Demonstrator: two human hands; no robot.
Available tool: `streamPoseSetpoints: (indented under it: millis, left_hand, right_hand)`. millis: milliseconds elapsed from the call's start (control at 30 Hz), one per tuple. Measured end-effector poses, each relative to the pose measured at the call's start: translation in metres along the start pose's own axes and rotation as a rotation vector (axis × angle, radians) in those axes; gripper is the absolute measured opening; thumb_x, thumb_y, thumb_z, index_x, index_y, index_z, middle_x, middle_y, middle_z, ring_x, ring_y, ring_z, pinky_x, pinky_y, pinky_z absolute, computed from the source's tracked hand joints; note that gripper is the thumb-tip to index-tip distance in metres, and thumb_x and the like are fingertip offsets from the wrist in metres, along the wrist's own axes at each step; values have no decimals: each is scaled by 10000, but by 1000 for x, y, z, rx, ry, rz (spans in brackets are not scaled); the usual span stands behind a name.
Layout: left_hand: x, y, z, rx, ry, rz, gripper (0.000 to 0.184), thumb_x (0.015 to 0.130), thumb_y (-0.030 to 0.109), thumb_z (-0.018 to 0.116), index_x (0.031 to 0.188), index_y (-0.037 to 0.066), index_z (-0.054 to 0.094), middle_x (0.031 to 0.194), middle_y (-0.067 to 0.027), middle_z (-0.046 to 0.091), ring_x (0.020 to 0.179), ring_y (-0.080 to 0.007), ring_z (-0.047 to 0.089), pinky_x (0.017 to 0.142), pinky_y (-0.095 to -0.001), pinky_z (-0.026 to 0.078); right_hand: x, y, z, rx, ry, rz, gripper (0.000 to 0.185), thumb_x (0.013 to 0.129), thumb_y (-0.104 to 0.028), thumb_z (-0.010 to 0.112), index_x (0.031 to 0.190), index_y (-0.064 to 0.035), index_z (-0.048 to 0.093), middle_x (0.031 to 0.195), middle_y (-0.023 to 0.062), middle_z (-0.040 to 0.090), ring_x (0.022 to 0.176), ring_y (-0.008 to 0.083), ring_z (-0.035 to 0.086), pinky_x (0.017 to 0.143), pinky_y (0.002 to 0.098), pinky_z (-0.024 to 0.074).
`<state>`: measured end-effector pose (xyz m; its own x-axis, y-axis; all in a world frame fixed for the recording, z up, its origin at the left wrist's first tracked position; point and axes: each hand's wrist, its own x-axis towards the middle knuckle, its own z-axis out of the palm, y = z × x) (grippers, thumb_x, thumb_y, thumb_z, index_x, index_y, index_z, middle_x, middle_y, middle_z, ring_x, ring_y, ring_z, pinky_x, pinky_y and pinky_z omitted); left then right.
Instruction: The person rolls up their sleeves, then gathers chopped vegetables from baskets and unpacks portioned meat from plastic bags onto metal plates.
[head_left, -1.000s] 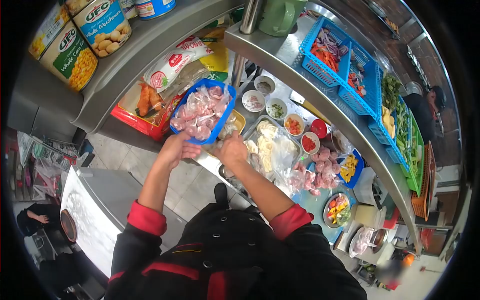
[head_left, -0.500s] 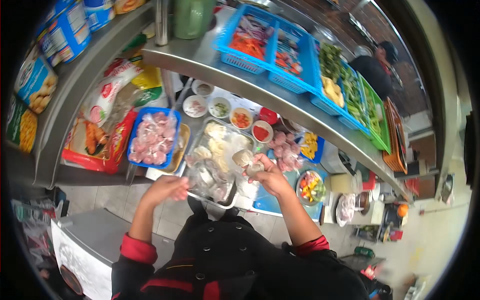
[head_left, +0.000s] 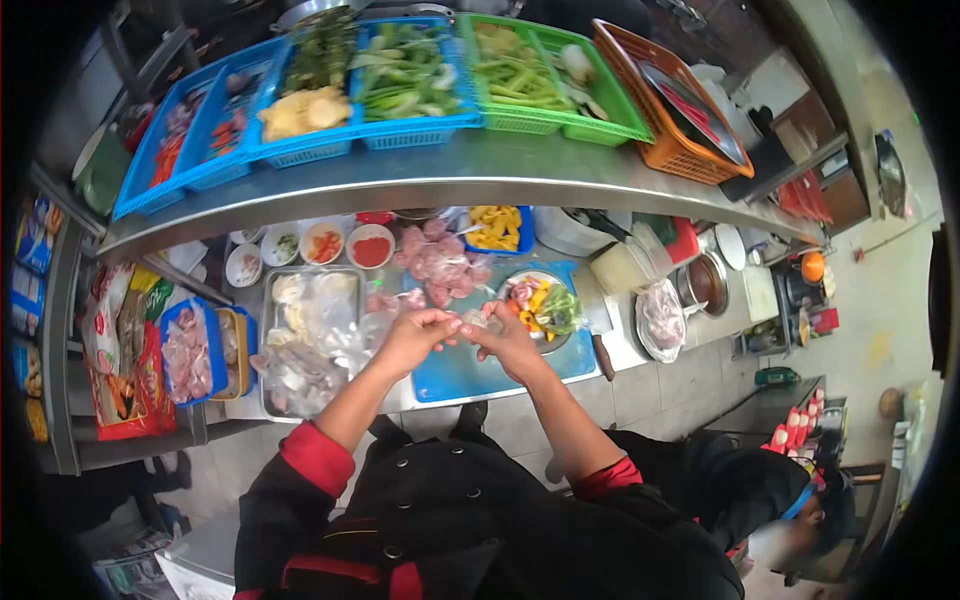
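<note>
My right hand (head_left: 508, 345) is closed around a small clear plastic bag (head_left: 480, 321) with pale contents that I cannot make out. Fingers of my left hand (head_left: 418, 338) are pinched together at the bag's left side, meeting my right thumb; the exact grip is partly hidden. Both hands are over a blue cutting board (head_left: 440, 375). Just behind them lies bagged pink meat (head_left: 440, 262). A round dish of chopped peppers (head_left: 540, 308) stands beside my right hand. Left of my hands, a metal tray (head_left: 268, 310) holds several plastic bags of pale food.
A knife (head_left: 603, 357) lies at the board's right end. Small bowls, including one of red powder (head_left: 371, 246), line the back. A steel shelf (head_left: 400, 185) with vegetable baskets (head_left: 420, 130) overhangs the counter. Another person (head_left: 700, 480) bends over at the right.
My view has turned right. My hands have come together over the cutting board, away from the metal tray. My left hand has gone from open fingers to a pinch at the small bag.
</note>
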<state>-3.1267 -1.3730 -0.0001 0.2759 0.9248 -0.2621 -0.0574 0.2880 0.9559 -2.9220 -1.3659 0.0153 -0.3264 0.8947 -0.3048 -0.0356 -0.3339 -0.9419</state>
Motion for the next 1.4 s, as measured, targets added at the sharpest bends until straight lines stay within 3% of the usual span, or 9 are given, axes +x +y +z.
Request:
streamPoseSetpoints:
  millis: [333, 733, 900, 1033, 1133, 1200, 1233, 1300, 1400]
  left_hand:
    - [100, -1, 131, 540, 130, 153, 216, 942, 188, 604, 920, -21, 654, 777, -97, 696, 661, -147, 647, 609, -295, 487]
    - [138, -36, 195, 322, 244, -254, 248, 991, 163, 520, 1038, -61, 615, 848, -126, 684, 606, -170, 670, 533, -325, 576]
    - [125, -52, 183, -304, 251, -347, 265, 1010, 191, 511, 1155, -24, 564, 944, -137, 679, 721, -188, 672, 679, -321, 593]
    - [104, -69, 175, -445, 180, -376, 311, 1016, 215, 515, 1228, -12, 511, 1003, -124, 673, 809, -203, 681, 775, -347, 584]
    - [91, -74, 173, -435, 122, -487, 328, 1016, 228, 519, 1253, 2, 501, 1075, -130, 665, 893, -237, 691, 805, -374, 579]
    - [82, -84, 167, -384, 257, -515, 354, 1006, 212, 527, 1304, 26, 480, 1150, -139, 649, 974, -268, 689, 812, -384, 577]
    - [82, -88, 164, -387, 257, -512, 354, 1006, 212, 527, 1304, 26, 480, 1150, -139, 649, 974, -268, 689, 812, -384, 577]
    - [82, -91, 158, -286, 294, -510, 415, 995, 206, 532, 1365, 44, 437, 1211, -159, 624, 1013, -289, 684, 806, -385, 576]
    - [83, -91, 155, -244, 241, -440, 468, 979, 186, 547, 1401, 44, 401, 1218, -143, 623, 974, -283, 693, 791, -374, 575]
  right_hand:
    - [11, -2, -147, 31, 154, -101, 357, 801, -159, 818, 1046, -52, 581, 980, 66, 663, 813, 119, 643, 639, 259, 557]
    - [9, 46, -197, 493, 127, 40, 333, 829, -61, 753, 1098, -84, 557, 1034, 97, 657, 896, 196, 647, 801, 345, 522]
    - [18, 51, -200, 640, -79, 31, 323, 866, -61, 707, 1145, -98, 548, 1058, 105, 651, 991, 208, 636, 844, 355, 518]
    - [7, 46, -212, 757, -153, 133, 347, 886, -73, 687, 1201, -92, 545, 1041, 79, 661, 967, 203, 645, 844, 347, 525]
    - [10, 32, -212, 655, -116, 154, 228, 907, -87, 668, 1128, -66, 617, 1056, 62, 661, 966, 197, 645, 850, 319, 552]
    - [24, 35, -214, -90, -47, 138, 180, 857, -88, 689, 1033, -48, 677, 1008, 102, 691, 955, 243, 667, 836, 348, 551]
    - [29, 43, -213, -94, -48, 137, 180, 857, -88, 689, 1033, -48, 677, 1008, 102, 691, 955, 243, 667, 836, 348, 551]
    - [43, 48, -203, -772, 111, -430, 236, 796, -101, 715, 1025, -52, 696, 975, 155, 706, 919, 302, 684, 852, 367, 523]
    - [42, 29, -199, -783, 144, -368, 311, 763, -93, 704, 1072, -66, 685, 996, 188, 696, 925, 349, 675, 862, 371, 512]
